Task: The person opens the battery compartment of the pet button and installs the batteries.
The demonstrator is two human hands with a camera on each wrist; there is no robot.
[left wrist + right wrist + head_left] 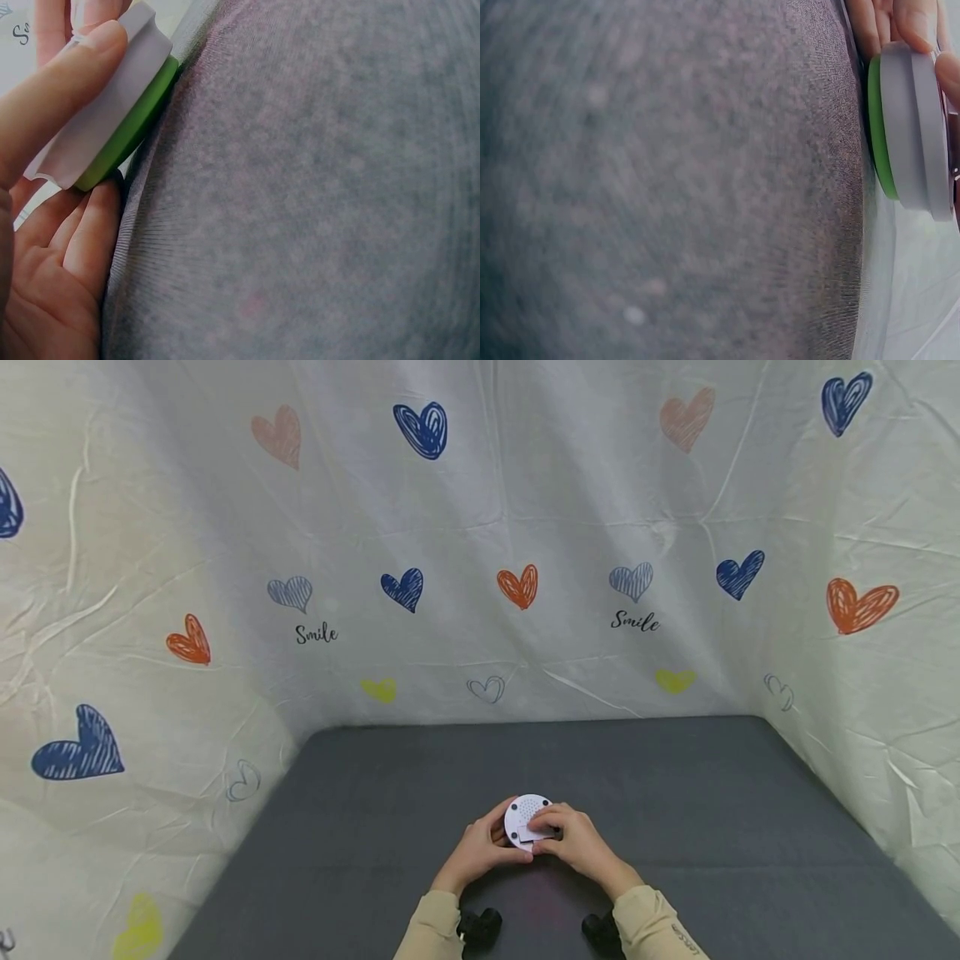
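A round white device (522, 812) with small dark feet, a dotted patch of holes and a rectangular cover outline faces up in the head view. Green shows round its far side, where the left wrist view catches the device (124, 97) edge-on, as the right wrist view does with the device (909, 127). My left hand (483, 846) grips it from the left, thumb at the near edge and fingers behind. My right hand (581, 845) holds it from the right, thumb at the near edge and bent fingers over the cover area, hiding part of it.
A dark grey cloth-covered table (390, 793) lies beneath both hands. White curtains (480, 485) printed with hearts and the word Smile enclose its back and sides. Black wrist-worn pieces (480, 928) sit by the beige sleeves (431, 931).
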